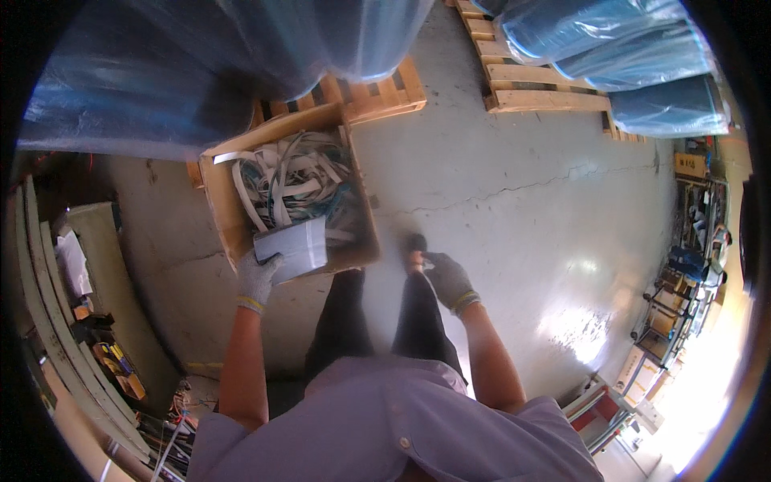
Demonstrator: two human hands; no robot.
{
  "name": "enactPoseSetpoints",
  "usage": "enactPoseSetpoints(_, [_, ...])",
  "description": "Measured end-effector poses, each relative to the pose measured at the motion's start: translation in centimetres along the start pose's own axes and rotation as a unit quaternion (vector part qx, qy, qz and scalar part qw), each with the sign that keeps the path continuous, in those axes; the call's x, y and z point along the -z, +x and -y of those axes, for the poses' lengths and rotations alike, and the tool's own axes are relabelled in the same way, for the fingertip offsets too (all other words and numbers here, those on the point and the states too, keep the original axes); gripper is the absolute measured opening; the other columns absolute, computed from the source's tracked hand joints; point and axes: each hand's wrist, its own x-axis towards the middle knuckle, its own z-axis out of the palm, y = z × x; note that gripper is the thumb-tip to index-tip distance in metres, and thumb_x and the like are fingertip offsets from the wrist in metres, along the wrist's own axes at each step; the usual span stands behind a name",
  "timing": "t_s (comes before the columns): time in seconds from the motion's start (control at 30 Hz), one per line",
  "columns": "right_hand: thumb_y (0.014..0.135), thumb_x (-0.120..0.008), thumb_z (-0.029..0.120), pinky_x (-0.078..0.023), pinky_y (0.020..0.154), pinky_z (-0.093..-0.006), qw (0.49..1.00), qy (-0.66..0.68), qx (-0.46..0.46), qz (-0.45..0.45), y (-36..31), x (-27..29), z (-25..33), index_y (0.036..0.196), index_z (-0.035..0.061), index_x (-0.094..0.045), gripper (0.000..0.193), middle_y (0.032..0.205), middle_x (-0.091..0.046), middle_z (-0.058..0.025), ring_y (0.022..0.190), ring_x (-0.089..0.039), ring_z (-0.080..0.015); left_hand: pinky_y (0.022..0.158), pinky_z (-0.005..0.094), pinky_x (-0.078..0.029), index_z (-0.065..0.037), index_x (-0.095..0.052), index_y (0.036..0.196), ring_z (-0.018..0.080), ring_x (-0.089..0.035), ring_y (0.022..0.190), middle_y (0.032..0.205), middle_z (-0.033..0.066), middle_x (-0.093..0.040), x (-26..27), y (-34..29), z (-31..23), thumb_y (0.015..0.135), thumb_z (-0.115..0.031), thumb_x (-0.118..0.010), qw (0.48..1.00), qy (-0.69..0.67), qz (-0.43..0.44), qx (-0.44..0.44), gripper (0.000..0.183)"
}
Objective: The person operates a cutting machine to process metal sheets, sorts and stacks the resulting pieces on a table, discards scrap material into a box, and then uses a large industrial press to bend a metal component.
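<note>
My left hand (259, 275), in a grey knit glove, grips the lower left corner of a flat grey rectangular piece (299, 247) with a smooth sheen. The piece lies tilted over the near side of an open cardboard box (367, 229). Inside the box is a tangled heap of white, grey and teal strips (293, 181). My right hand (448, 281), gloved the same way, hangs to the right of the box beside my right leg. Its fingers look curled, and whatever they may hold is hidden. A dark shoe (416, 241) shows just beyond it.
Large film-wrapped blue rolls (353, 40) stand on a wooden pallet (385, 95) beyond the box. More wrapped rolls (642, 72) sit on another pallet (546, 100) at the far right. Loaded shelving (671, 297) lines the right; a bench (104, 273) stands left. The grey floor is cracked.
</note>
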Motion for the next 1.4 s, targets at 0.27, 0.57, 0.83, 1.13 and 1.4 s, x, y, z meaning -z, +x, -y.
enactPoseSetpoints(0.27, [0.096, -0.057, 0.03, -0.054, 0.081, -0.0316, 0.88, 0.473, -0.009, -0.044, -11.7, 12.5, -8.0, 0.136, -0.0021, -0.048, 0.052, 0.116, -0.064, -0.0175, 0.101, -0.065, -0.0207, 0.092, 0.0388, -0.053, 0.0, -0.053, 0.128, 0.0262, -0.061, 0.107, 0.12, 0.0131, -0.059, -22.8, -12.4, -10.6, 0.084, -0.011, -0.071, 0.944, -0.272, 0.182, 0.046, 0.049])
enactPoseSetpoints(0.57, [0.093, -0.062, 0.019, -0.054, 0.06, -0.0275, 0.725, 0.677, 0.011, -0.127, -29.7, 27.6, -28.3, 0.122, -0.0082, -0.057, 0.04, 0.102, -0.067, -0.0117, 0.081, -0.065, -0.013, 0.082, 0.0309, -0.051, 0.0, -0.067, 0.106, 0.0162, -0.064, 0.086, 0.094, 0.0049, -0.069, -58.1, -28.7, -18.1, 0.081, -0.011, -0.072, 0.921, 0.026, 0.375, -0.102, 0.028])
enactPoseSetpoints(0.83, [0.092, -0.069, 0.026, -0.055, 0.077, -0.0327, 0.644, 0.673, 0.016, -0.362, -42.1, 36.9, -49.1, 0.112, -0.0079, -0.064, 0.04, 0.093, -0.07, -0.0095, 0.083, -0.066, -0.0163, 0.083, 0.0313, -0.052, -0.001, -0.066, 0.109, 0.0162, -0.065, 0.089, 0.099, 0.0057, -0.069, -86.6, -39.8, -19.6, 0.083, -0.016, -0.075, 0.832, 0.033, 0.554, 0.003, 0.031])
enactPoseSetpoints(1.13, [0.095, -0.062, 0.037, -0.053, 0.081, -0.0298, 0.616, 0.683, -0.045, -0.389, -53.4, 46.2, -79.0, 0.129, -0.0006, -0.056, 0.051, 0.111, -0.066, -0.0088, 0.096, -0.062, -0.0133, 0.083, 0.0305, -0.051, 0.001, -0.066, 0.109, 0.0161, -0.063, 0.087, 0.1, 0.0064, -0.068, -122.0, -46.7, -18.5, 0.083, -0.015, -0.075, 0.764, 0.205, 0.612, -0.012, 0.032])
enactPoseSetpoints(1.4, [0.089, -0.064, 0.037, -0.053, 0.077, -0.0293, 0.418, 0.632, -0.443, -0.48, -71.1, 36.7, -98.4, 0.116, -0.0028, -0.064, 0.048, 0.097, -0.069, -0.0091, 0.082, -0.063, -0.0175, 0.071, 0.0314, -0.053, 0.002, -0.069, 0.104, 0.0157, -0.063, 0.075, 0.089, 0.0052, -0.069, -156.4, -55.4, -13.5, 0.08, -0.015, -0.078, 0.595, 0.393, 0.692, -0.116, 0.031])
